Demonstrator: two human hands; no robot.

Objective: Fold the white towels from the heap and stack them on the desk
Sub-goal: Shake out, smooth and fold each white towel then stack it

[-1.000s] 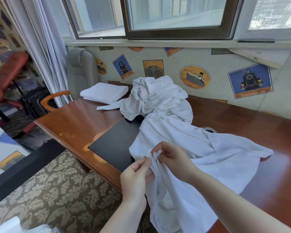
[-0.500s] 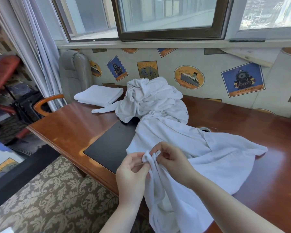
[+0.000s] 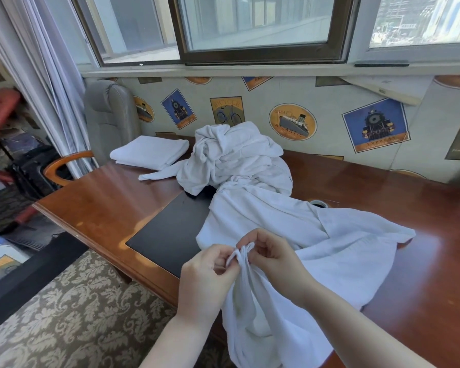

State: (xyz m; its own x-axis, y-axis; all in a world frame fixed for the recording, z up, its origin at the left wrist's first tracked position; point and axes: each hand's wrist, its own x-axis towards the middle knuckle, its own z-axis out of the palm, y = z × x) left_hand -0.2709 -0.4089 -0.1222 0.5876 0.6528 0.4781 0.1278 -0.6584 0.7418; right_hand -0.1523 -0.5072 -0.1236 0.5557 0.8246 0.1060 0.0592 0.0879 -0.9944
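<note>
A large white towel [image 3: 329, 251] lies spread over the brown desk [image 3: 98, 205], and part of it hangs over the near edge. My left hand [image 3: 205, 277] and my right hand [image 3: 274, 258] both pinch a bunched edge of this towel just above the desk's front edge, fingers almost touching. Behind it rises the crumpled heap of white towels [image 3: 237, 158]. One folded white towel [image 3: 149, 151] rests at the desk's far left corner.
A black mat [image 3: 170, 232] is set into the desk, partly under the towel. A round cable hole [image 3: 318, 203] shows beside the towel. A grey chair [image 3: 109, 115] stands at the desk's left end. The wall and window run behind.
Both hands have gathered the towel's edge closer together and lifted it slightly. The view has shifted a little to the right and down.
</note>
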